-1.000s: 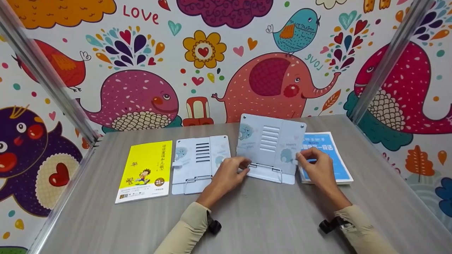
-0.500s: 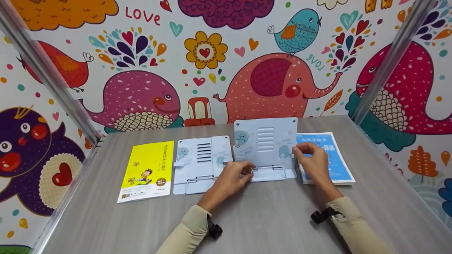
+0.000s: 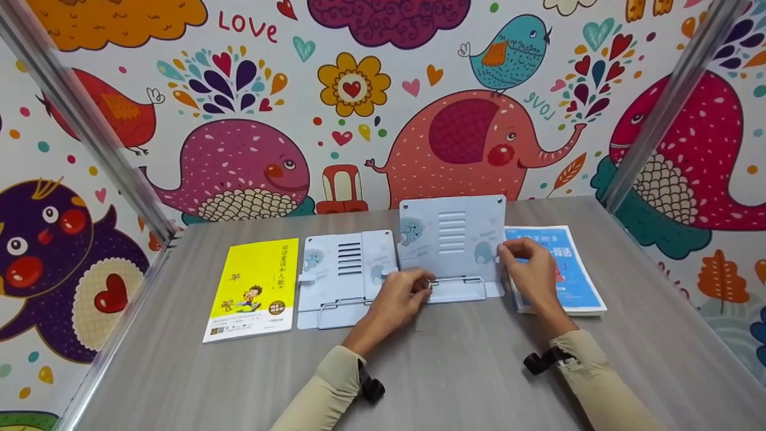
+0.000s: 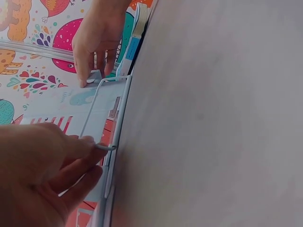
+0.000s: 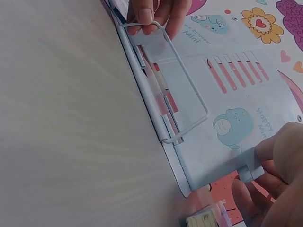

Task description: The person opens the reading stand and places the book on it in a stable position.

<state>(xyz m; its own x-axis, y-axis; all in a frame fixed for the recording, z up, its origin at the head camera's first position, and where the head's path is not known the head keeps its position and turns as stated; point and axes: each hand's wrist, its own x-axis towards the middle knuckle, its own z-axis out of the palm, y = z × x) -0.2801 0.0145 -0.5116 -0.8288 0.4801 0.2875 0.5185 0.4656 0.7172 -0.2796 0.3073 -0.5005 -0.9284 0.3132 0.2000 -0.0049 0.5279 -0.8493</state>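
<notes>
A pale blue folding book stand with slots and dinosaur prints stands propped up near the middle of the table. At its lower left, my left hand pinches the wire page holder between thumb and fingers. Along the stand's right edge, my right hand grips a small side tab, with the thumb on one face and fingers behind. Left of it lies a matching book stand, its lower right corner partly hidden by my left hand.
A yellow book lies at the far left beside the second stand. Behind my right hand lies a thick blue book. A wall printed with cartoon animals rises at the table's back edge, with metal posts at both sides.
The stand in my hands has turned from slanted to squarely facing me and settled slightly left. My right hand moved left with it. Both hands keep their hold.
</notes>
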